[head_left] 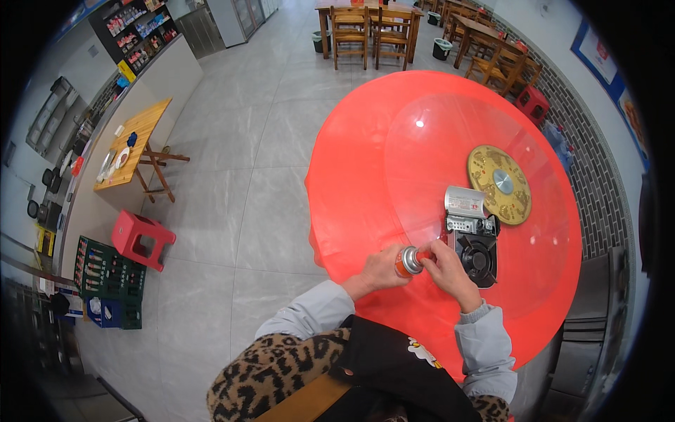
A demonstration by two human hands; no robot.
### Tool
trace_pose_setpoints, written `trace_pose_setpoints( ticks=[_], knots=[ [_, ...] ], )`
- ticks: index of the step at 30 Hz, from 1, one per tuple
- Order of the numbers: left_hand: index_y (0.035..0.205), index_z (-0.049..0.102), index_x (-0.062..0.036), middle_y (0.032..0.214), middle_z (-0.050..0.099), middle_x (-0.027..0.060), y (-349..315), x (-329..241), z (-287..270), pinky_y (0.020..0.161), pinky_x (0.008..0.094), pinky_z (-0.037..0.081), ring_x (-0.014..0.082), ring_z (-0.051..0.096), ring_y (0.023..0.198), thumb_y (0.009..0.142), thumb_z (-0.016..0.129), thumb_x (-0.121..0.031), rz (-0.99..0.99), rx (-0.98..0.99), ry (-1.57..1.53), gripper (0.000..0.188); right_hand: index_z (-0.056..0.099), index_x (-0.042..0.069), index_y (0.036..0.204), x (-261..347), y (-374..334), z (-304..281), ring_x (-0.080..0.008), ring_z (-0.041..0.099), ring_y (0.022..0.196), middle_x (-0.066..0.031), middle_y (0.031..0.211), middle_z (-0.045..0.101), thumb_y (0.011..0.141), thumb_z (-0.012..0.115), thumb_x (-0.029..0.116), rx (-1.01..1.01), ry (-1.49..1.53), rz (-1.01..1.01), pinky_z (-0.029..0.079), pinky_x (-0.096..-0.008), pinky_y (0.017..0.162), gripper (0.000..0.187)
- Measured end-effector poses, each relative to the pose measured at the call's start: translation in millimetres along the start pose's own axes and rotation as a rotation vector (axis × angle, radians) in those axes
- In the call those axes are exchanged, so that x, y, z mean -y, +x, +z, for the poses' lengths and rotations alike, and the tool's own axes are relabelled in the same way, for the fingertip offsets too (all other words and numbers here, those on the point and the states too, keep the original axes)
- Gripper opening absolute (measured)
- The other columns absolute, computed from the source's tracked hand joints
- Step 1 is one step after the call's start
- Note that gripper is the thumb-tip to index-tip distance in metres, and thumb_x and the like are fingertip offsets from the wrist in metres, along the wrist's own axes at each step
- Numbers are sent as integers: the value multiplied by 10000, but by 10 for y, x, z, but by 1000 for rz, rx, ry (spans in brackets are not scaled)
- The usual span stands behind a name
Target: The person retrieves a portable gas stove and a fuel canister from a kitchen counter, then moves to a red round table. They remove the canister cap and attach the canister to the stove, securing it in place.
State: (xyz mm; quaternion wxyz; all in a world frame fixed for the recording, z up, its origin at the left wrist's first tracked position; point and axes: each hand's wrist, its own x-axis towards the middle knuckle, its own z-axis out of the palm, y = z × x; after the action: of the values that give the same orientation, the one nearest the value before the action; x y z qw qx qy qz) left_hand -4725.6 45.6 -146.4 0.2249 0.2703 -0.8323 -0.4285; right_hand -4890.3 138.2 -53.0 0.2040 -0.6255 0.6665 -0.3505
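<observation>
My left hand (383, 269) is wrapped round a gas canister (405, 263), an orange-red can with a silver top, held tilted above the near edge of the round table. At the canister's top, the fingers of my right hand (450, 271) are pinched on what looks like its red cap (424, 254). Just beyond my right hand, a portable gas stove (479, 259) sits on the table, black with a round burner. Its silver compartment lid (464, 202) is raised.
A red cloth (351, 183) covers the round table under a clear sheet. Past the stove lies a gold turntable base (485, 169). To the left stand a folding wooden table (144, 123), a red stool (133, 235) and green bottle crates (105, 271). Wooden chairs (349, 32) are farther off.
</observation>
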Motion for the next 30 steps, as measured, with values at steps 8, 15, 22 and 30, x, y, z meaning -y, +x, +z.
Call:
trace_pose_setpoints(
  ticks=[8, 15, 22, 30],
  knots=[
    [1169, 550, -146, 1025, 646, 91, 44, 0, 144, 761, 436, 531, 307, 644, 942, 630, 798, -313, -3, 41, -43, 616, 600, 12, 956, -7, -110, -13, -311, 606, 740, -167, 824, 588, 846, 675, 116, 25, -195, 217, 472, -368, 626, 169],
    [1156, 553, -146, 1008, 661, 78, 19, 53, 200, 750, 390, 544, 294, 669, 886, 624, 814, -253, 47, 27, -46, 602, 584, 27, 964, -62, -144, -109, -370, 598, 845, -154, 941, 586, 813, 642, 5, 113, -74, -79, 488, -402, 699, 164],
    [1143, 554, -128, 971, 663, 86, 55, 42, 224, 710, 404, 545, 300, 667, 855, 629, 815, -273, 75, -2, -59, 595, 616, 44, 1023, 0, -139, -55, -304, 627, 870, -121, 979, 602, 812, 719, 222, 52, -184, 298, 502, -396, 700, 295],
    [1174, 531, -98, 964, 665, 99, 39, 123, 215, 700, 403, 546, 303, 673, 852, 618, 832, -256, 115, -14, 25, 652, 630, 46, 1014, -97, -162, -61, -332, 619, 794, -149, 895, 611, 871, 657, 200, 52, -80, -34, 495, -398, 677, 212]
  ],
)
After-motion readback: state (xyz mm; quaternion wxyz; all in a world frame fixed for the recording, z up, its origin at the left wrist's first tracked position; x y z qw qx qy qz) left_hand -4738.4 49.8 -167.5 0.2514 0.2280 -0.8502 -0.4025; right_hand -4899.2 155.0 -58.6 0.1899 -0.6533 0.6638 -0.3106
